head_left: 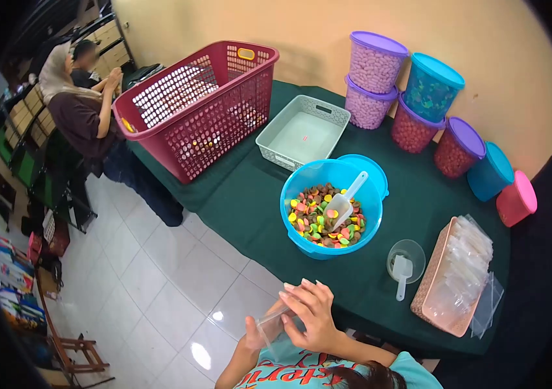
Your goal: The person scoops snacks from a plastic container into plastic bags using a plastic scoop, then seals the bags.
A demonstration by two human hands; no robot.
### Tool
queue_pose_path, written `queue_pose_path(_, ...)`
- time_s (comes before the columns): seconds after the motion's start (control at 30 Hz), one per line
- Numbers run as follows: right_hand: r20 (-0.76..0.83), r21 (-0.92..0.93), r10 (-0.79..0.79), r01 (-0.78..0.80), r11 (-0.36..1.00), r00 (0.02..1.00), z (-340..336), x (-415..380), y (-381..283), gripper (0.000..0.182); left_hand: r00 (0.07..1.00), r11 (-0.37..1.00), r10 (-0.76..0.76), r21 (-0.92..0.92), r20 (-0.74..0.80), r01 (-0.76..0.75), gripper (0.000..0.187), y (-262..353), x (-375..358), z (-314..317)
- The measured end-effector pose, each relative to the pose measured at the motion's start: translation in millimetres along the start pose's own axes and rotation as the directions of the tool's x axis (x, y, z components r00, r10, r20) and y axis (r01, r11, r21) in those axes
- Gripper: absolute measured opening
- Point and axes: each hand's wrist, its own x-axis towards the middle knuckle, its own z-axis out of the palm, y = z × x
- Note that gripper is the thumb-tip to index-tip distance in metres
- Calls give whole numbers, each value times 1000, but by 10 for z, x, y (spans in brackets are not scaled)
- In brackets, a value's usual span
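Observation:
My left hand holds a clear plastic bag in front of my body, near the table's front edge. My right hand is against the bag's upper part, its fingers stretched upward and its thumb below. Just beyond my hands stands a blue tub of brown, yellow, green and pink candies. A white scoop rests in the candies with a few pieces in it. At the right, a pink basket holds many clear bags.
A maroon laundry basket and a grey-green tray stand at the back of the green-covered table. Lidded tubs line the wall. A clear cup with a small scoop is at right. Two people are at upper left.

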Motion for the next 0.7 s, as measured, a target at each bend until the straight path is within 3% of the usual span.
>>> queue_pose_path(0.13, -83, -9, 23, -24, 1000, 996, 195, 129, 65, 45, 999, 996, -43, 74, -3, 43, 106, 205, 123, -244)
queue_pose_path(0.23, -133, -42, -29, 24, 999, 991, 281, 234, 205, 41, 1000, 992, -9, 128, 6, 8, 102, 359, 365, -350)
queue_pose_path(0.3, -291, -93, -159, 138, 986, 943, 327, 301, 316, 34, 999, 988, -2, 156, 52, -6, 101, 498, 554, -414)
queue_pose_path(0.33, -283, -90, -163, 143, 986, 945, 303, 352, 357, 34, 996, 981, 8, 190, 88, -25, 99, 566, 641, -425)
queue_pose_path(0.4, -223, -83, -188, 173, 981, 956, 252, 475, 372, 30, 997, 969, 13, 246, 72, -30, 94, 725, 748, -440)
queue_pose_path(0.43, -117, -143, -194, 177, 974, 974, 149, 633, 340, 28, 994, 912, -23, 409, 105, -23, 92, 811, 787, -455)
queue_pose_path(0.47, -118, -142, -200, 183, 973, 973, 99, 717, 324, 28, 989, 830, -54, 557, 135, -31, 90, 868, 830, -477)
queue_pose_path(0.5, -7, -152, -196, 192, 970, 981, 62, 783, 321, 22, 986, 799, -84, 601, 145, -21, 88, 898, 862, -507)
queue_pose_path(0.57, 184, -106, -263, 285, 953, 947, 21, 887, 390, 13, 976, 777, -124, 629, 177, -15, 89, 946, 944, -547)
queue_pose_path(0.67, 268, 9, -324, 333, 943, 907, -112, 1142, 526, 12, 955, 791, -197, 611, 223, 20, 93, 1008, 1039, -638)
queue_pose_path(0.7, 267, 79, -238, 225, 971, 934, -174, 1198, 554, 13, 969, 741, -84, 665, 231, -94, 96, 1049, 1089, -692)
